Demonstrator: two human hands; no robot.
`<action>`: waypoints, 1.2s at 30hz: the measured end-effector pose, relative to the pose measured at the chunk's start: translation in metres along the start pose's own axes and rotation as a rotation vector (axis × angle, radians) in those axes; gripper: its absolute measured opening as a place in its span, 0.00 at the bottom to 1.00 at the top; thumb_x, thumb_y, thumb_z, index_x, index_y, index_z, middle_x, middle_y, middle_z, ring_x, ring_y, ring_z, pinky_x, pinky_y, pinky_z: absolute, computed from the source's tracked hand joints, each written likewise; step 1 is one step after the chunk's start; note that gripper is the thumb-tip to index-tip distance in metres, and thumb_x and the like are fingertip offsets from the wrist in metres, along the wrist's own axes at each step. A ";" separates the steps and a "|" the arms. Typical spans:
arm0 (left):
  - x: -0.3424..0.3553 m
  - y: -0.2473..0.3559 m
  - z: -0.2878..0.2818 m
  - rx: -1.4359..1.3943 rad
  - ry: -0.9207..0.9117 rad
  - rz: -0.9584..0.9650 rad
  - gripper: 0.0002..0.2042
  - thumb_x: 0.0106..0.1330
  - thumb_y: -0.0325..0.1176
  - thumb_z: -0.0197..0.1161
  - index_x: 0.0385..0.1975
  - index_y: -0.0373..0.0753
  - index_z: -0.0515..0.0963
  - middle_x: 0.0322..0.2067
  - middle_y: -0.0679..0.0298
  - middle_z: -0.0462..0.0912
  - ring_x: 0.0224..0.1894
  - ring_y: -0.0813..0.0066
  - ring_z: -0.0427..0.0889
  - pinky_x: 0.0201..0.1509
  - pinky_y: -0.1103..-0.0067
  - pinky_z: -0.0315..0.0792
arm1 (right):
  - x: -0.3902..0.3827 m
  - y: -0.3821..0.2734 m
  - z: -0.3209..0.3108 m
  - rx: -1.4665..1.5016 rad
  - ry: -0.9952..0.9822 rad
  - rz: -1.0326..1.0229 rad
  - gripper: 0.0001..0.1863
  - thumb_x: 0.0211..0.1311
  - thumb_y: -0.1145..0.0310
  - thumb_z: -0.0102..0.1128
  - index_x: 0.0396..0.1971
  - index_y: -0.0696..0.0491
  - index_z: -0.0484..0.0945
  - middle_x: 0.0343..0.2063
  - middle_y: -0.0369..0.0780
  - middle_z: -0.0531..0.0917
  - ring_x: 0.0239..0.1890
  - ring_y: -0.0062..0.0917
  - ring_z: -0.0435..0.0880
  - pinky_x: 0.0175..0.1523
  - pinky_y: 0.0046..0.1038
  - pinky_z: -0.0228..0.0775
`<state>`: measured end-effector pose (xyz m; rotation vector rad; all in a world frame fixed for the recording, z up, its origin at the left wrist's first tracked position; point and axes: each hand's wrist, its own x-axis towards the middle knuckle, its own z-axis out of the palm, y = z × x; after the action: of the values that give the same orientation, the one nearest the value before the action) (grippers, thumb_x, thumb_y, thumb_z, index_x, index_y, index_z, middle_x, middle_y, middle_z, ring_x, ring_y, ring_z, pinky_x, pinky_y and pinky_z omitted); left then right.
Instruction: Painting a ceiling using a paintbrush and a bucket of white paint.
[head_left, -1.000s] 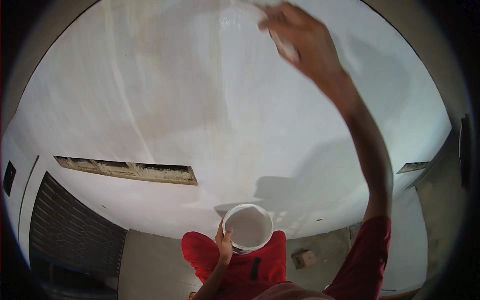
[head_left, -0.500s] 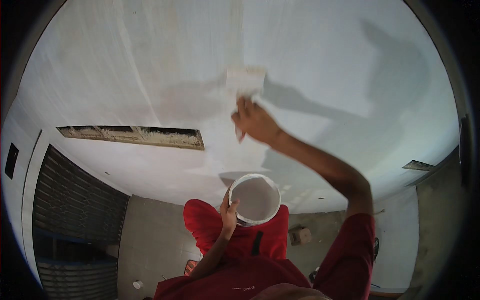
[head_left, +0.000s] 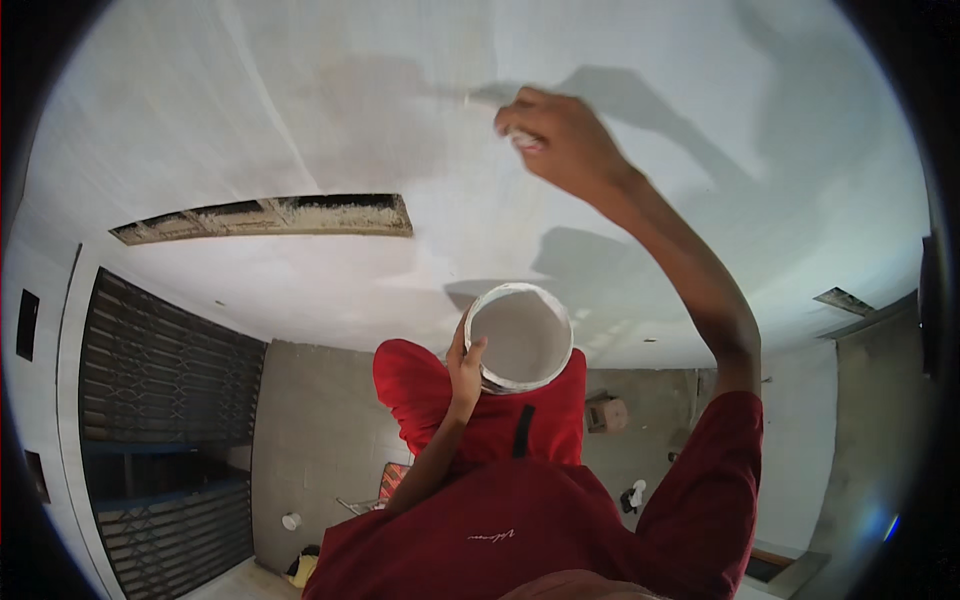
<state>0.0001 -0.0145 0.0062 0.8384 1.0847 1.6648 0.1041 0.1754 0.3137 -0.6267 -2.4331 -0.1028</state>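
Head view, looking down along a pale, streaky wall [head_left: 450, 180]. Left hand [head_left: 466, 372] at the near-left side of a white bucket [head_left: 525, 386]; fingers wrapped around the outside, thumb up by the rim. Bucket mouth faces up, pale grey-white inside, rim smeared. It sits in front of the red trousers [head_left: 415, 395], at the knees; cannot tell if it rests on them. Right hand [head_left: 570, 140] raised well above the bucket, before the wall, arm bent at the elbow. Its fingers are curled around a pale tool handle [head_left: 530, 143], part showing below the knuckles. Working end hard to make out; contact with the wall cannot be told. Left of the hands, a long slot [head_left: 270, 218] in the wall; below it, a dark lattice gate [head_left: 170, 360]. Small boxy block [head_left: 606, 413] on the floor [head_left: 330, 400], right of the trousers.
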 end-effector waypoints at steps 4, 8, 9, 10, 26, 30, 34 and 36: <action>0.003 -0.011 -0.001 -0.050 -0.016 0.026 0.27 0.63 0.24 0.53 0.64 0.29 0.63 0.62 0.54 0.69 0.64 0.67 0.66 0.68 0.74 0.57 | -0.036 -0.020 -0.033 0.302 0.314 0.013 0.07 0.53 0.82 0.60 0.31 0.55 0.80 0.27 0.40 0.81 0.26 0.28 0.81 0.33 0.25 0.70; 0.007 -0.005 0.004 0.125 0.005 -0.024 0.27 0.64 0.27 0.52 0.65 0.29 0.62 0.62 0.54 0.69 0.64 0.66 0.66 0.68 0.72 0.57 | -0.116 -0.046 -0.028 0.496 0.192 0.381 0.04 0.53 0.83 0.61 0.29 0.58 0.80 0.27 0.38 0.83 0.31 0.20 0.82 0.38 0.22 0.72; 0.003 0.001 0.004 0.134 0.013 -0.068 0.27 0.64 0.27 0.52 0.65 0.29 0.62 0.62 0.54 0.69 0.64 0.66 0.66 0.68 0.72 0.57 | -0.133 -0.047 -0.023 0.624 0.102 0.525 0.04 0.53 0.83 0.61 0.28 0.59 0.80 0.27 0.37 0.84 0.33 0.19 0.81 0.40 0.21 0.73; 0.008 0.008 0.007 0.087 0.001 -0.070 0.27 0.65 0.28 0.53 0.65 0.30 0.62 0.62 0.53 0.69 0.64 0.66 0.66 0.68 0.72 0.57 | -0.148 -0.040 -0.010 0.633 0.030 0.489 0.05 0.51 0.83 0.62 0.28 0.59 0.81 0.27 0.37 0.84 0.32 0.17 0.80 0.41 0.22 0.72; 0.006 0.010 0.010 0.045 0.014 -0.069 0.28 0.64 0.31 0.54 0.65 0.28 0.62 0.60 0.52 0.71 0.63 0.64 0.68 0.67 0.72 0.58 | -0.227 -0.030 0.194 0.592 -0.563 0.861 0.09 0.48 0.74 0.58 0.30 0.54 0.84 0.28 0.44 0.85 0.33 0.31 0.83 0.42 0.29 0.72; 0.007 0.001 0.004 0.039 0.007 -0.037 0.29 0.63 0.28 0.54 0.66 0.28 0.60 0.60 0.52 0.70 0.63 0.65 0.68 0.67 0.73 0.58 | -0.226 -0.037 0.198 0.611 -0.480 0.874 0.09 0.47 0.74 0.60 0.30 0.54 0.85 0.30 0.45 0.86 0.36 0.33 0.84 0.43 0.31 0.73; 0.009 0.001 0.004 0.031 -0.007 -0.052 0.29 0.63 0.27 0.54 0.66 0.28 0.60 0.61 0.52 0.70 0.63 0.65 0.67 0.68 0.73 0.58 | -0.233 -0.035 0.209 0.597 -0.464 0.831 0.09 0.47 0.73 0.62 0.30 0.54 0.85 0.30 0.45 0.86 0.35 0.35 0.85 0.42 0.32 0.73; 0.008 0.000 0.004 0.054 0.004 -0.057 0.29 0.63 0.27 0.53 0.66 0.29 0.60 0.61 0.52 0.70 0.64 0.65 0.67 0.68 0.73 0.58 | -0.233 -0.033 0.207 0.598 -0.460 0.812 0.10 0.46 0.73 0.62 0.31 0.53 0.85 0.29 0.45 0.86 0.34 0.36 0.85 0.42 0.32 0.74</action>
<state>0.0009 -0.0055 0.0083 0.8313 1.1499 1.5968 0.1373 0.0949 0.0127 -1.3762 -2.2192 1.1499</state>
